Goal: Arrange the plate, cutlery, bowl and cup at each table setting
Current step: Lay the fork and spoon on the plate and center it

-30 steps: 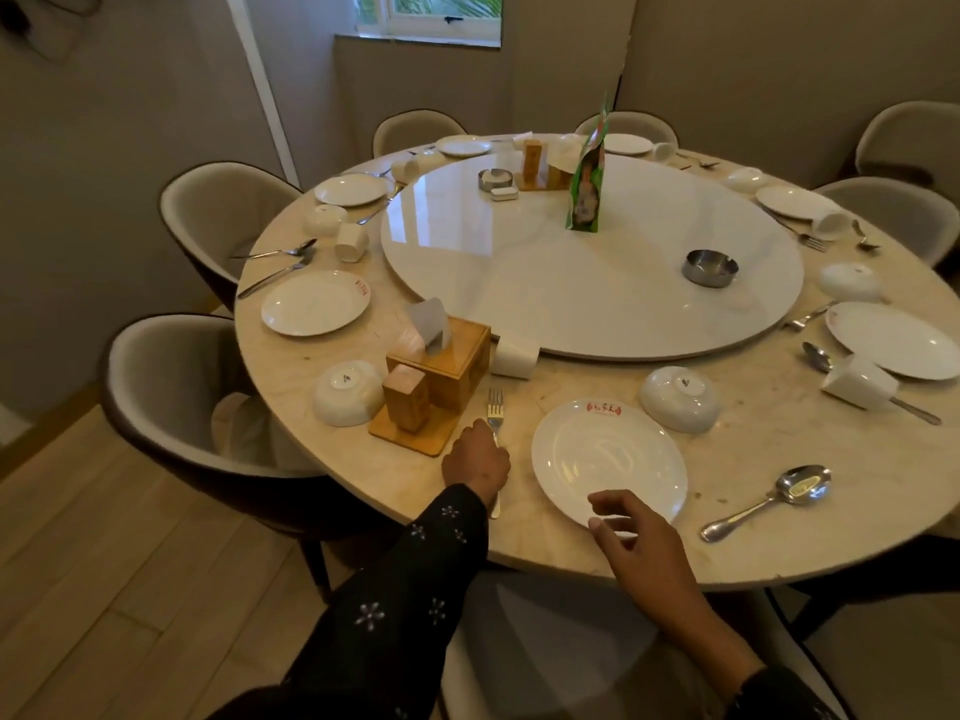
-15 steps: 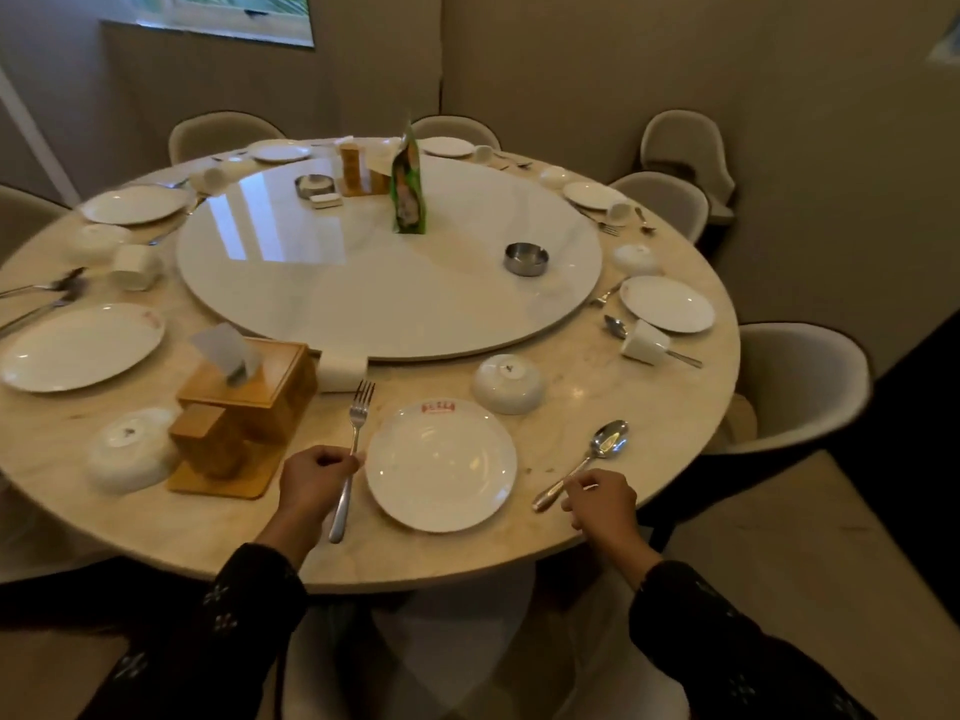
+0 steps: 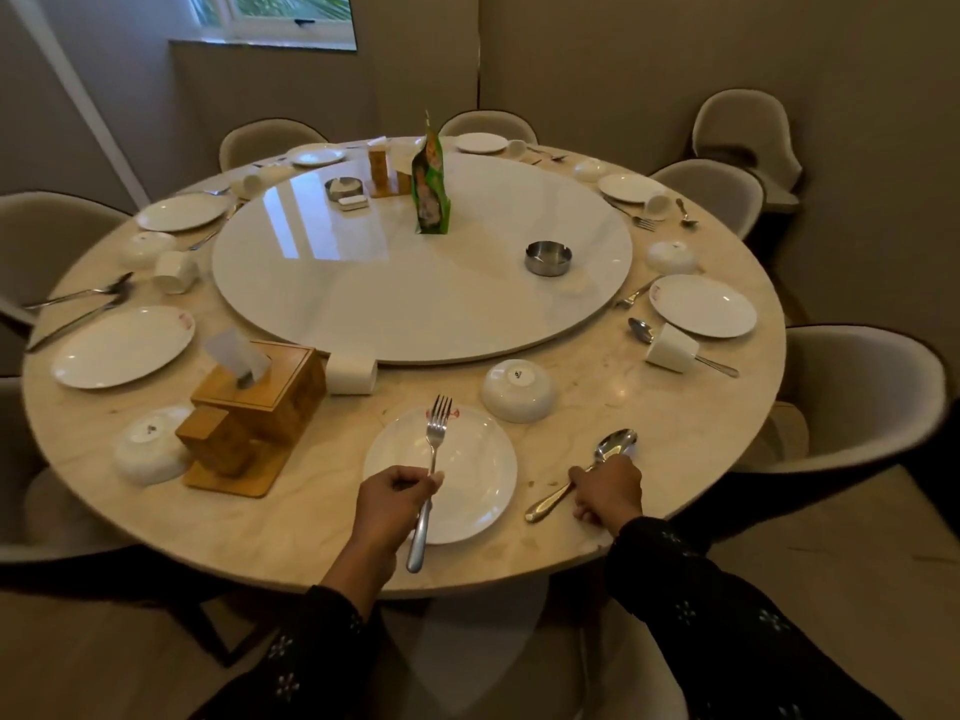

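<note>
Both hands on the cutlery at the nearest setting

At six o'clock, the left hand [image 3: 392, 498] pinched the fork [image 3: 430, 478] above the plate [image 3: 470, 472]. The right hand [image 3: 605, 491] curled over the spoon [image 3: 582, 475] at four o'clock. Placing both beside the plate seemed next. Farther off, the upturned bowl [image 3: 517, 389] lay at one o'clock, the cup [image 3: 350, 375] at eleven.

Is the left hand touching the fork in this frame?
Touching. The head view shows the left hand with its fingers curled round the handle of the fork, whose tines reach over the plate.
</note>
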